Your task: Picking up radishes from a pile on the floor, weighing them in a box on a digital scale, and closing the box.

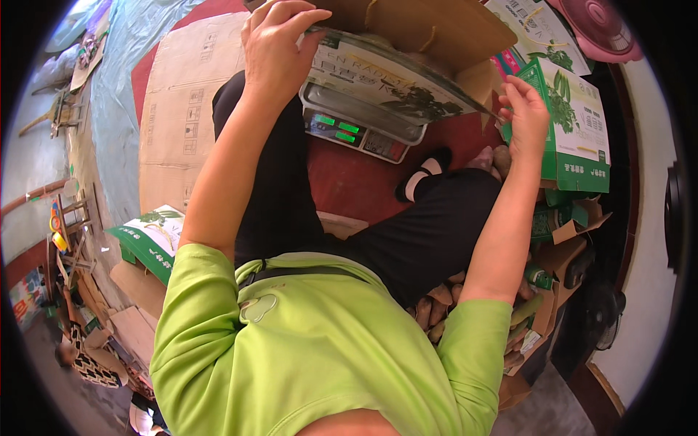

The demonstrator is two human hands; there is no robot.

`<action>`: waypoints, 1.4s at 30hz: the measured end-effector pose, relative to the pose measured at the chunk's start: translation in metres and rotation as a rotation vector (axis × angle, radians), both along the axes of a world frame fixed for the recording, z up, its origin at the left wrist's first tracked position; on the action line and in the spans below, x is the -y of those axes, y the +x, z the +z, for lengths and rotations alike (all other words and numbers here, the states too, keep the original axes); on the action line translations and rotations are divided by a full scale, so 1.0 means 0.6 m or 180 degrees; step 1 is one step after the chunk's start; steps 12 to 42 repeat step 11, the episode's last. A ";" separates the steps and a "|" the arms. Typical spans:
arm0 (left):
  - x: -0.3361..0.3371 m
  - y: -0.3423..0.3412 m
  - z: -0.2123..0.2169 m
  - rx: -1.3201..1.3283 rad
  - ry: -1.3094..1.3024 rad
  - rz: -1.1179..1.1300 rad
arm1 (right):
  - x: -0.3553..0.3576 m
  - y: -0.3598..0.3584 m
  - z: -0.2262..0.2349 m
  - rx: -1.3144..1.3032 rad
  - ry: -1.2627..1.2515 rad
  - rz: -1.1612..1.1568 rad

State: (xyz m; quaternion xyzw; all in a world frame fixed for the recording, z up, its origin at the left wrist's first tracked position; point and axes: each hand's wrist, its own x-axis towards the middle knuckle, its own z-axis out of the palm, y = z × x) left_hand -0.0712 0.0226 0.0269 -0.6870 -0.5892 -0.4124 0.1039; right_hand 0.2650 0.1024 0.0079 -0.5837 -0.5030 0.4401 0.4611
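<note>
A printed cardboard box (378, 78) stands on a digital scale (356, 138) with lit green displays, in front of my knees. The box is open at the top, showing its brown inside and yellow cord loops. My left hand (276, 54) pinches the near panel's upper left corner, fingers bent over the edge. At the panel's right end, my right hand (525, 112) holds the corner between thumb and fingers. Rounded shapes show faintly inside the box; what they are I cannot tell.
Flattened cardboard (171, 131) lies at left beside blue plastic sheeting (116, 94). Green-and-white cartons (582, 123) stand at right, below a pink fan (600, 25). Root vegetables (436, 309) lie by my right leg. Another person (91, 356) is at the lower left.
</note>
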 end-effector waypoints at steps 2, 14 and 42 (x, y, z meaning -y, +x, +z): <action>-0.001 -0.010 -0.017 -0.0245 0.0035 0.0193 | -0.002 -0.006 -0.002 0.0008 0.0036 -0.0014; -0.007 0.024 -0.021 -0.0537 -0.0439 0.0038 | -0.031 -0.019 -0.004 0.0409 0.1046 -0.0080; -0.007 0.024 -0.021 -0.0537 -0.0439 0.0038 | -0.031 -0.019 -0.004 0.0409 0.1046 -0.0080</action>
